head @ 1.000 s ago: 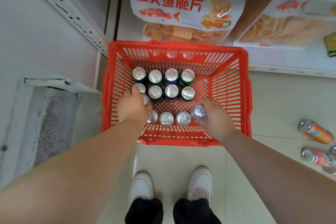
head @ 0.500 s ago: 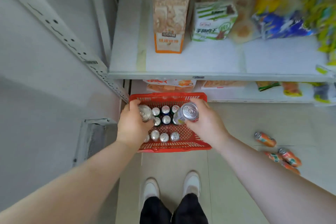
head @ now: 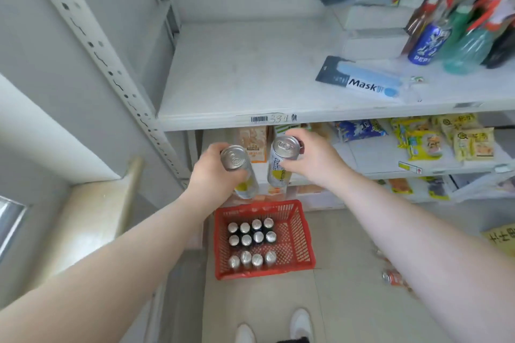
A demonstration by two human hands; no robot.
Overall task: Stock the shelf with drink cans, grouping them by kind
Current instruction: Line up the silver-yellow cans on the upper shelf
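Each hand grips one slim can with a yellow-and-white label: the left hand [head: 214,172] is wrapped closed around the left can [head: 239,171], the right hand [head: 312,160] closed around the right can [head: 282,163], fingers round the back and thumb on the label. Both cans hang in the air just below the front lip of the shelf [head: 250,75], close together but not touching. The move ahead turns on this: the bare left part of that shelf lies above and beyond both hands, so the cans must go up over the lip and then forward. Their long axes are near upright, tops tipped slightly toward the camera (a small straightening should let them stand on their bases). The two hands look about equally near the lip; the left one is closer to the shelf's upright post. Since both labels seem alike, they probably belong side by side. A blue can [head: 426,44] stands far right on the shelf, beside mask packs [head: 359,82]. Against half a second ago, the hands and cans have risen well clear of the basket [head: 301,234], which now sits on the floor below them with twelve cans left in three rows, and the view has tilted up to this shelf.
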